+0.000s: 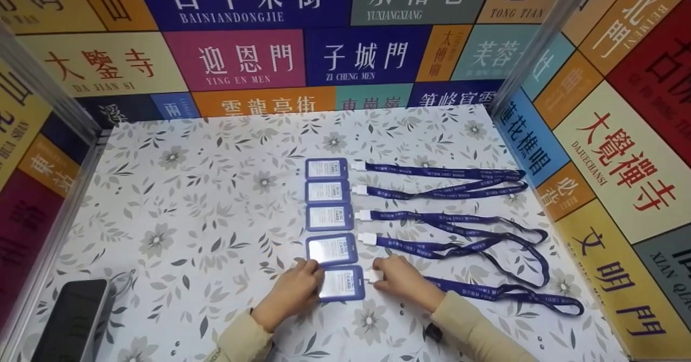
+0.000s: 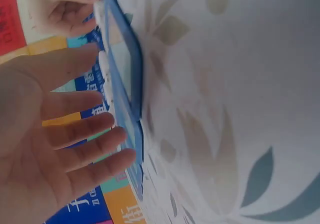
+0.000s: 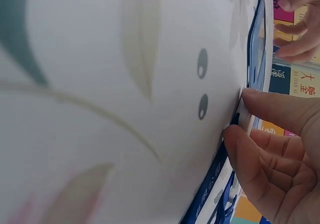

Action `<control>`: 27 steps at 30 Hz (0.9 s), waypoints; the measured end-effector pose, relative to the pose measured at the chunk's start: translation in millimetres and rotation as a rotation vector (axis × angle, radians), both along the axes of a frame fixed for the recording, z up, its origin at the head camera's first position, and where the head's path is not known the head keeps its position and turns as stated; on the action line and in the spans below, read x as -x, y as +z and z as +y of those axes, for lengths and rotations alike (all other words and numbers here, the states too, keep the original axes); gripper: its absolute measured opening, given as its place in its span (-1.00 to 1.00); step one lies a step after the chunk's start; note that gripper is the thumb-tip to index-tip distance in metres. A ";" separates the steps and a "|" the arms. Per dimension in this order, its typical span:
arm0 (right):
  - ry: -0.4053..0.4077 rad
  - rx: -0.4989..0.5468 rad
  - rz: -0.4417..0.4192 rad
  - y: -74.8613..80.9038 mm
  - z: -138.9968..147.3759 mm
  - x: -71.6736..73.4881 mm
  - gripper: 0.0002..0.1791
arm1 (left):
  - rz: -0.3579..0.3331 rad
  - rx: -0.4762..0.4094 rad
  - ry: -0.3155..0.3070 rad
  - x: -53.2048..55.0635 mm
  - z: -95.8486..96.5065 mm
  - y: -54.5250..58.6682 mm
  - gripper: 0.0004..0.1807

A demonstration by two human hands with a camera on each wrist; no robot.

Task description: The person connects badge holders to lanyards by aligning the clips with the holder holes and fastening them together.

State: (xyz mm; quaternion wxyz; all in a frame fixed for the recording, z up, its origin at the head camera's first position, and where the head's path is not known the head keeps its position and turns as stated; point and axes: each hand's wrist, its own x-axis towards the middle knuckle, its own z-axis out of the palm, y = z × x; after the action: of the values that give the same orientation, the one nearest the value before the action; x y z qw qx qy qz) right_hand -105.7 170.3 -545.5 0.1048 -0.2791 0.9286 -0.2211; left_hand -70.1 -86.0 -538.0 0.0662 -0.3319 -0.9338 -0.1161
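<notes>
Several blue-framed ID card holders lie in a column on the floral tabletop, each with a dark blue lanyard stretching right from a white clip. At the near end is the closest card holder. My left hand is at its left edge; in the left wrist view the fingers are extended and spread beside the holders. With thumb and forefinger, my right hand pinches the white clip of the nearest lanyard, close to the holder's right end. Fingers partly hide that clip in the head view.
A dark-screened device with a cord loop stands at the table's left front. Colourful printed panels rise along the back and both sides. The other lanyards spread toward the right panel, some crossing. A small dark object shows beside the right sleeve.
</notes>
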 end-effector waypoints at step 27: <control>0.143 -0.084 0.134 2.7 -1.7 8.6 -0.88 | 0.018 0.065 0.020 0.9 8.6 -8.8 -0.62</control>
State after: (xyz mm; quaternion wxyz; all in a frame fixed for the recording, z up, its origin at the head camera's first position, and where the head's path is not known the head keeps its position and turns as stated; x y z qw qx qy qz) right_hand -114.3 168.6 -542.8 0.0695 -0.3540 0.9197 -0.1549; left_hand -71.1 -77.4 -546.8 0.0648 -0.3256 -0.9397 -0.0819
